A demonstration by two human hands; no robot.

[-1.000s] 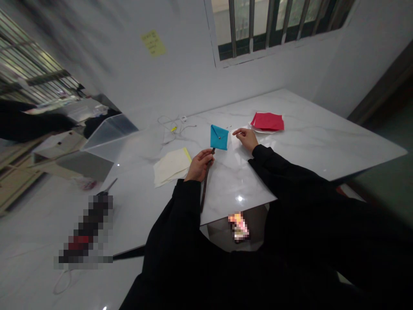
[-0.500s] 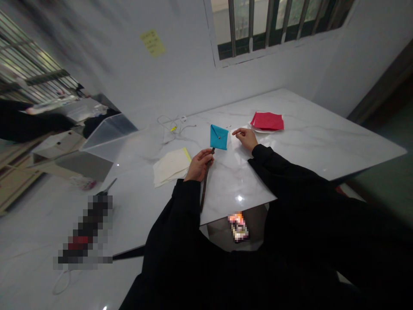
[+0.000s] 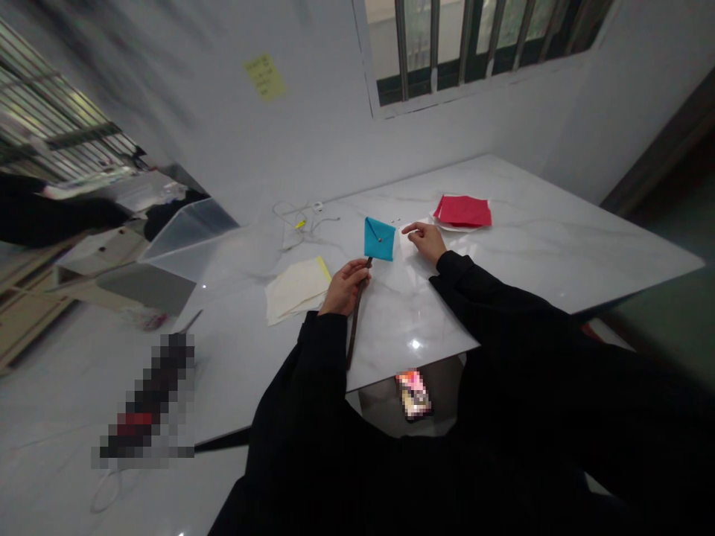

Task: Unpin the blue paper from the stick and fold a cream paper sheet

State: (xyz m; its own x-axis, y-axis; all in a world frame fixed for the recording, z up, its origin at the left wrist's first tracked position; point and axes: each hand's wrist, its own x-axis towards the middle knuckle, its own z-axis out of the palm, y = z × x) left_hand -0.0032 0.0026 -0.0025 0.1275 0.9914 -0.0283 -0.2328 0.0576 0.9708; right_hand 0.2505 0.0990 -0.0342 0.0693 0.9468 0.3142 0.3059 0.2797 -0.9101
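Teal fabric pouch (image 3: 379,238), diamond-shaped with a small stud at its centre, lies flat on the marble-topped bench (image 3: 536,249), just ahead of the left grip (image 3: 345,287) and beside the right grip (image 3: 425,241). The left grip is closed, fingers curled around a dark brown strap (image 3: 355,327). The strap's upper end reaches the pouch's lower corner; whether the two are joined cannot be determined. Its tail hangs below the left grip, ending just short of the bench's front edge. The right grip is spread, resting on a white paper sheet (image 3: 410,249), forefinger extended toward small pale pieces (image 3: 395,220). Red sheets (image 3: 462,211) lie beyond the right grip; cream paper (image 3: 295,292) lies left of the left grip.

Risks noted: tension on the strap could drag or flip the pouch if the two are joined. The small pale pieces sit unsecured on a polished surface, so a brush from the right grip could scatter them. The strap's tail could slip over the bench edge if released.
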